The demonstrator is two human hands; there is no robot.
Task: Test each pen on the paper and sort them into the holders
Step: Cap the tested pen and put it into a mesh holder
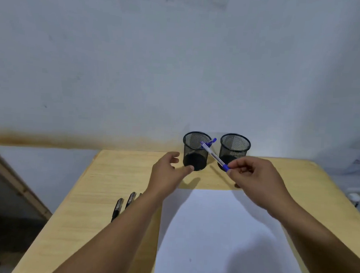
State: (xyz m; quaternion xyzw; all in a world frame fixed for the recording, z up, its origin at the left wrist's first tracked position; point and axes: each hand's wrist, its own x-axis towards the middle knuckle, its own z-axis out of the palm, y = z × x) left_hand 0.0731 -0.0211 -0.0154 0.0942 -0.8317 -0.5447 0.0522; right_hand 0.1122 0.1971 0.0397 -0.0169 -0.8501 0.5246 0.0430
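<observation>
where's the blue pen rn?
Head view, right of centre: the right hand pinches the blue pen at its near end, held in the air, slanting up toward the left mesh holder.

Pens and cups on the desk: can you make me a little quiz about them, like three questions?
1. True or false: the right hand pinches the blue pen.
2. How many black mesh holders stand at the back of the table? A) one B) two C) three
3. Fill in: the dark pens lie to the ____ of the white paper.

Key: 1 true. 2 B: the left holder and the right holder. 3 left. The left hand holds nothing.
</observation>
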